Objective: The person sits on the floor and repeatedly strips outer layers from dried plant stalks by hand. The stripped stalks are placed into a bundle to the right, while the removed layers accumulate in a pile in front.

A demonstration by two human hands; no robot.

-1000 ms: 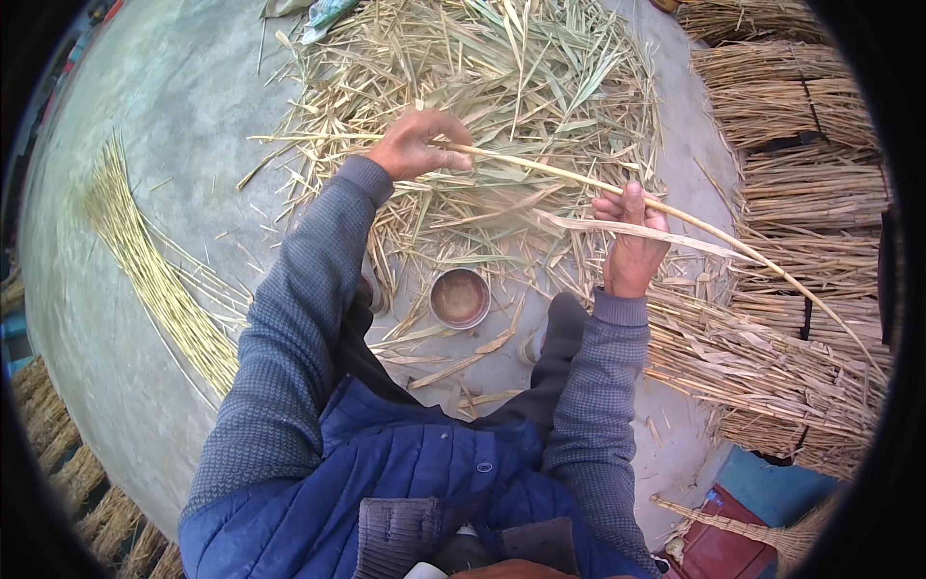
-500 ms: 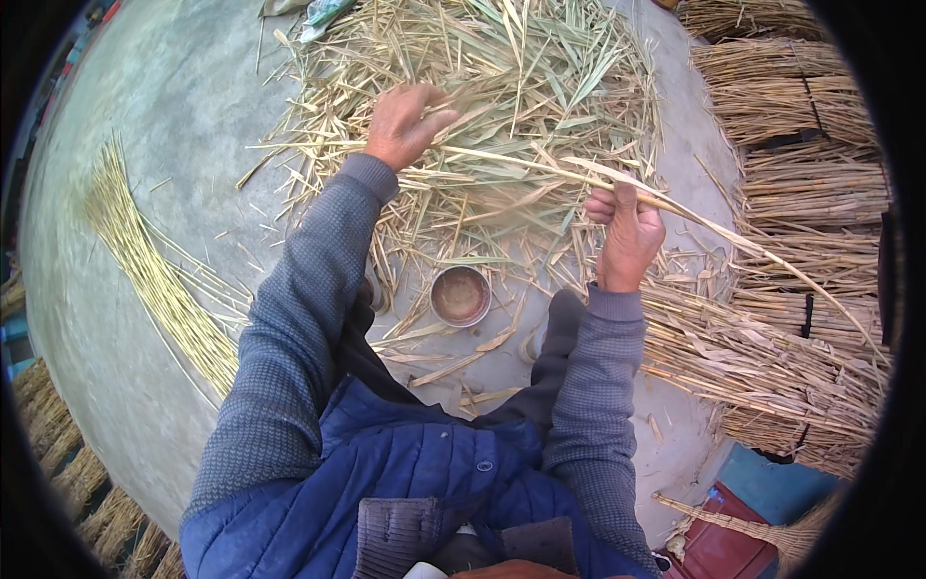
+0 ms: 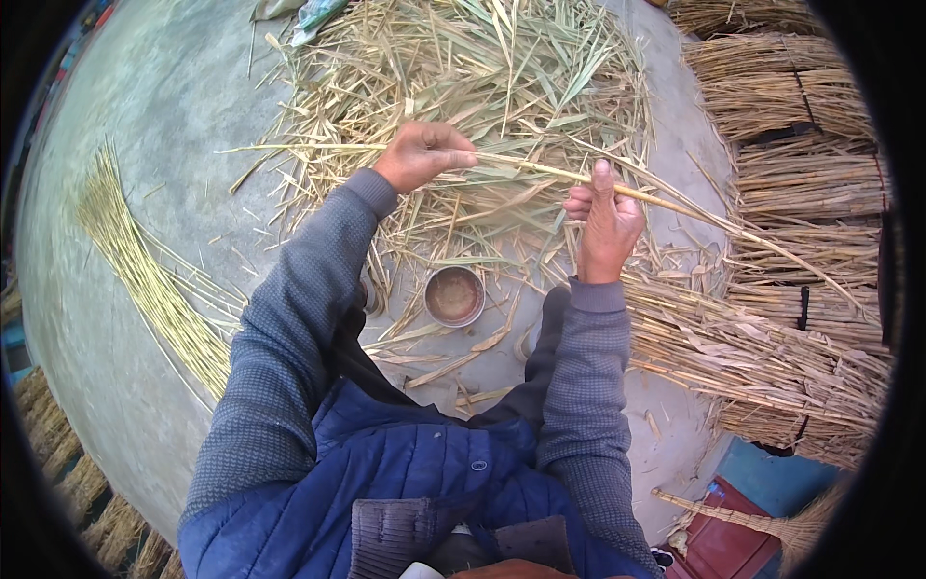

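Observation:
A long pale reed stalk runs across the view from left to right, held in both hands. My left hand grips it near the middle over a loose pile of dry leaves and husks. My right hand pinches the same stalk a little further right, thumb raised. The stalk's thin end reaches toward the bundles on the right. A small round metal bowl stands on the ground just below my hands, between my knees.
A fanned row of cleaned yellow stalks lies on the concrete floor at the left. Tied bundles of dry reeds are stacked along the right. A red box and a small broom sit at the lower right.
My left hand went up to the pile and has come back onto the stalk. My right hand has turned and slid along the stalk, which now lies higher and straighter.

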